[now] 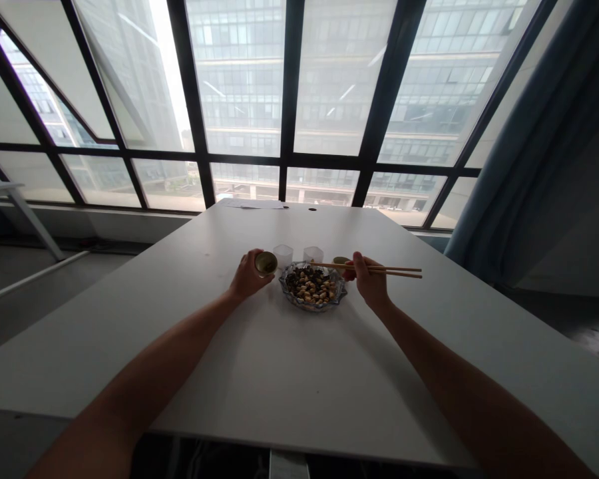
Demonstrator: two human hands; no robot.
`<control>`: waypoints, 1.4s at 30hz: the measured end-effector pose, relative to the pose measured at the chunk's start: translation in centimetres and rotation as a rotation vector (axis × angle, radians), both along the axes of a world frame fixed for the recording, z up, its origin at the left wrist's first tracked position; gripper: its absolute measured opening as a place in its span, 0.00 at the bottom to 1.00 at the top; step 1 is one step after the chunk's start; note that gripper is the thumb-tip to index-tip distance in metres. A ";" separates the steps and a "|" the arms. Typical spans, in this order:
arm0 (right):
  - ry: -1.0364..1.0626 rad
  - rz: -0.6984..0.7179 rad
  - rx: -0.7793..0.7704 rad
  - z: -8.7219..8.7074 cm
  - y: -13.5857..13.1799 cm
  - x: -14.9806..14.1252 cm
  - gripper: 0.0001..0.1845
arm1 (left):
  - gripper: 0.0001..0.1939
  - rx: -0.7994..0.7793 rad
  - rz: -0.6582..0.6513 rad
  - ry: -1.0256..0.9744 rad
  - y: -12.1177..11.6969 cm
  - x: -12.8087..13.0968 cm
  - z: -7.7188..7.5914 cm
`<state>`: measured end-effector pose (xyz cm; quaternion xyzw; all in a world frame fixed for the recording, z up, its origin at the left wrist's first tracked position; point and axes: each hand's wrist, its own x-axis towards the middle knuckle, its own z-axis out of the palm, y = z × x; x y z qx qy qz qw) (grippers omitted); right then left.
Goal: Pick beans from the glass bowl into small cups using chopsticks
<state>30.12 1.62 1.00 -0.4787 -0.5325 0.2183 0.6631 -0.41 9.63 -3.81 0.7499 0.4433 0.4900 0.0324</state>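
My left hand [248, 274] is closed around a small cup [266, 264], tilted so its greenish inside faces me; what lies in it is too dark to name. In my right hand [369, 279] is a pair of wooden chopsticks [394, 271], held almost level, with their tips over the back rim of a scalloped glass bowl [313, 307]. Nuts in shells [313, 291] and smaller dark pieces fill the bowl, which stands between my hands. Something red by my right fingers is mostly hidden.
Behind the bowl stand two frosted clear cups, a left one [283, 255] and a right one [313, 254]. A greenish cup [341, 261] sits partly behind the chopsticks. Papers [252, 204] lie at the far end of the white table [289, 372], near the windows. A blue curtain [499, 179] hangs on the right.
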 end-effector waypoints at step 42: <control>-0.474 0.002 0.317 -1.0 0.8 -6.0 0.27 | 0.37 -0.188 0.131 0.012 1.1 -0.3 -1.0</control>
